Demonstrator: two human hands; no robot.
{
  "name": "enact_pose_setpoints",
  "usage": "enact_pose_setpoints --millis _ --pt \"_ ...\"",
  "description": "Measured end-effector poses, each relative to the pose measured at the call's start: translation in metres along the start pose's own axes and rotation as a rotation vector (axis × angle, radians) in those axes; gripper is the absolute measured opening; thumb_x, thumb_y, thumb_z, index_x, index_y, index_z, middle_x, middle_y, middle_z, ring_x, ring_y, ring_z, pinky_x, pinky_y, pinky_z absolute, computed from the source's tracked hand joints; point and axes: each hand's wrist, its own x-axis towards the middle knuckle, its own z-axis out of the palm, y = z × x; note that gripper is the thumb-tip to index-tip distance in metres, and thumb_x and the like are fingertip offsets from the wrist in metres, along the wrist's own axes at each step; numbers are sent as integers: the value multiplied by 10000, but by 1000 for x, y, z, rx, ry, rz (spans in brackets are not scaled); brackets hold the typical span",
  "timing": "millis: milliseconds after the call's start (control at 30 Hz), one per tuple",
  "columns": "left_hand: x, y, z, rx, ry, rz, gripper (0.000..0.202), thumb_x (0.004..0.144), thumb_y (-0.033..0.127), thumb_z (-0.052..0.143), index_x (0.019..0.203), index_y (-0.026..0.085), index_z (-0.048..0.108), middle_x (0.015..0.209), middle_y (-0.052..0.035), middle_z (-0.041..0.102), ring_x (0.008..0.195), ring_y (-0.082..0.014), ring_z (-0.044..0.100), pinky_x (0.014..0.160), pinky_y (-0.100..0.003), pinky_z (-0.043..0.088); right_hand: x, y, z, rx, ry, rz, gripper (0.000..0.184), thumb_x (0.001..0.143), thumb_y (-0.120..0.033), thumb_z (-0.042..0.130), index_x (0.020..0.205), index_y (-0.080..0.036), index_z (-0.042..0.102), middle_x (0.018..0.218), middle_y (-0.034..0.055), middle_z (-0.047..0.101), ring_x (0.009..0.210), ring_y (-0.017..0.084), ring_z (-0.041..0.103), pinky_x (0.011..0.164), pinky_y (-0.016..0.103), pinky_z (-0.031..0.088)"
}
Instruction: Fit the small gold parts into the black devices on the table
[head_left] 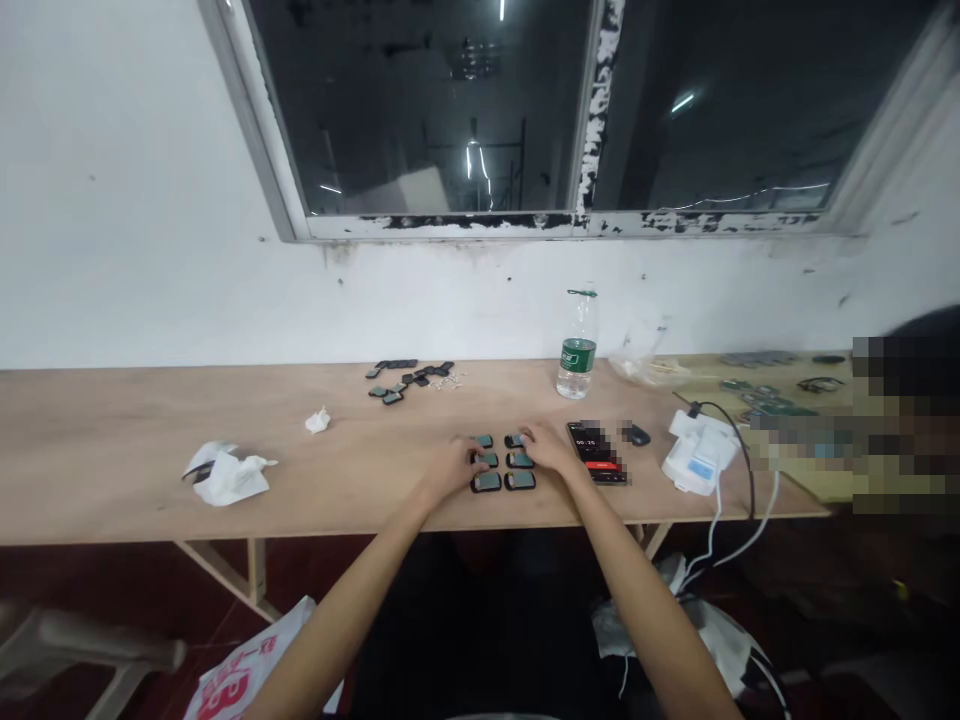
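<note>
Small oval pieces with black rims and grey-green panels lie in two short columns near the table's front edge. My left hand (450, 468) is at the left column, its thumb and fingertips closed about the end of the middle-left piece (489, 460). At the far end of the right column, my right hand (547, 447) has bent fingertips on the top-right piece (513, 441) and partly covers it. Closest to me, the front-left piece (487, 482) and front-right piece (520, 480) lie flat and untouched.
Several loose black pieces (409, 380) and small white bits (448, 382) lie near the wall. A water bottle (577, 355), phone (596, 455), dark mouse-like object (637, 435) and white power strip (697, 455) stand rightward. Crumpled tissue (232, 475) lies left. Another person is at right.
</note>
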Motion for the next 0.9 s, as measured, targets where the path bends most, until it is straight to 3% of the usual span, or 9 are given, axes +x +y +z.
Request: enact_pose_setpoints --millis 133,267,367,500,733,833,900 --pt "2 -3 3 -34 24 3 194 778 295 798 950 207 807 1019 -95 774 1051 -313 679 936 -397 537 9 4 3 -10 -65 -51 140 862 -188 629 753 -168 715 899 101 765 923 249 675 862 311 491" --pt "0 -24 -8 -106 58 20 227 853 336 691 978 180 800 1075 -123 777 1053 -315 691 969 -425 531 9 5 5 197 1 -28 55 797 -224 668 821 -178 685 850 43 755 777 196 667 731 273 496" --pt "-8 -46 -21 -222 27 -36 268 859 358 671 1020 180 789 1053 -120 791 991 -303 723 941 -427 556 9 3 7 461 78 -15 144 769 -296 693 854 -179 692 856 48 766 776 207 686 747 303 530" --pt "-22 -62 -27 -218 10 -27 413 773 398 785 1139 208 766 1245 -123 745 1153 -326 687 1048 -459 514 10 0 12 593 181 -3 260 755 -393 720 884 -167 720 902 91 784 819 239 711 785 353 553" --pt "-25 -57 -20 -200 -18 14 259 865 386 694 1015 189 768 1109 -120 760 1036 -298 711 982 -430 534 8 -1 17 638 148 -26 335 764 -436 737 938 -150 738 926 111 794 843 243 723 817 378 568" --pt "-16 -54 -22 -207 18 -19 257 887 402 652 997 193 753 1059 -105 767 1003 -297 708 948 -423 543 7 -3 15 675 130 -22 299 796 -418 725 943 -160 757 969 114 808 894 248 741 878 396 571" --pt "-5 -47 -21 -213 57 28 275 918 396 606 1018 186 751 1072 -111 758 1013 -295 699 961 -429 536 6 -5 13 691 124 -14 282 819 -406 710 948 -164 773 1014 119 813 944 254 750 916 407 569"
